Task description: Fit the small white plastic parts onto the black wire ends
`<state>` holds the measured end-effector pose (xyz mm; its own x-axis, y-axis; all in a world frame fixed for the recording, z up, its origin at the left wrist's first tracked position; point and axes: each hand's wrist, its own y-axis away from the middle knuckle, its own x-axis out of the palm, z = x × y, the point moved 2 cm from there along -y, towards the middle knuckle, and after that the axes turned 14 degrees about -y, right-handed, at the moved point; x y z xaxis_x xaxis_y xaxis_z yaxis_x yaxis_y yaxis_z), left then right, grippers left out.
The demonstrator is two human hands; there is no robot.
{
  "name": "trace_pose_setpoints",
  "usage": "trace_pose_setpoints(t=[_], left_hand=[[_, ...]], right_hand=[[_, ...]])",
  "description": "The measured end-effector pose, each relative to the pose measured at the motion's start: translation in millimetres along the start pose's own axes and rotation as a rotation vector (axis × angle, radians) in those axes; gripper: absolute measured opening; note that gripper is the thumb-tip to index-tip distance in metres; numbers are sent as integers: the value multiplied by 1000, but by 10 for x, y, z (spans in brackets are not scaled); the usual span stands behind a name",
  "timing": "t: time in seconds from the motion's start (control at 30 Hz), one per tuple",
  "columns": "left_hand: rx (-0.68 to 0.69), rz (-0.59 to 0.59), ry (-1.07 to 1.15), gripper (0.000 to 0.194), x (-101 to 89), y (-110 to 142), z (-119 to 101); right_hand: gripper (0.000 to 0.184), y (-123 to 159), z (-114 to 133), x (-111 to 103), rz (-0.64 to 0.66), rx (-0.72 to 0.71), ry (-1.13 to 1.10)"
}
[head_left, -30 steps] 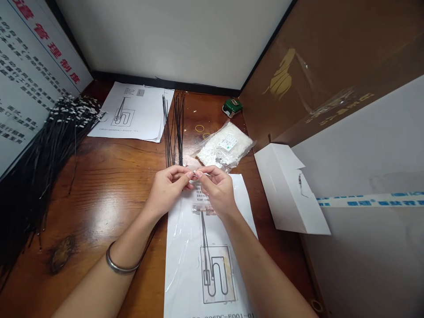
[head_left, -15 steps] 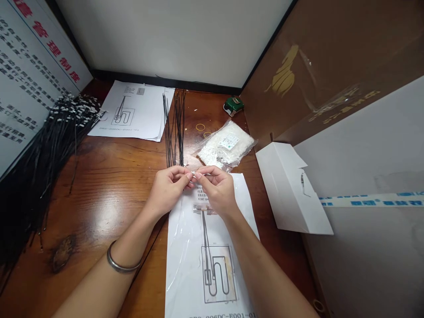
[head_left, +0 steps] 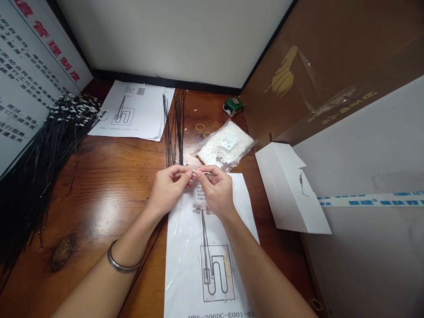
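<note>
Glossy brown, the table (head_left: 109, 176) carries one nearer drawing (head_left: 180, 265), cut off below, one farther drawing (head_left: 149, 115) by its far edge, and one green tape measure (head_left: 233, 106) near its far right corner. At the nearer drawing's top edge, the left hand (head_left: 169, 186) and right hand (head_left: 217, 189) pinch one tiny whitish piece (head_left: 194, 171), mostly hidden, its shape unclear.

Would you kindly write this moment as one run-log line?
left hand: pinching small pale piece | right hand: pinching same piece | below: printed sheet | beyond: black wires, bag of white parts
</note>
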<state>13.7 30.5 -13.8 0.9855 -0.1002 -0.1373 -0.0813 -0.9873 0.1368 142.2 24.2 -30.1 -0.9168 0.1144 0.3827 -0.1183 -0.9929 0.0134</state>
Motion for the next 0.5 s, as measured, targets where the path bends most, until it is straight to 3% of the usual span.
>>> trace_pose_setpoints(t=[0.27, 0.5], left_hand=[[-3, 22, 34, 15, -7, -7, 1], [3, 48, 18, 14, -22, -10, -34]], right_hand=[[10, 1, 20, 15, 52, -62, -4], [14, -14, 20, 7, 98, -23, -28]])
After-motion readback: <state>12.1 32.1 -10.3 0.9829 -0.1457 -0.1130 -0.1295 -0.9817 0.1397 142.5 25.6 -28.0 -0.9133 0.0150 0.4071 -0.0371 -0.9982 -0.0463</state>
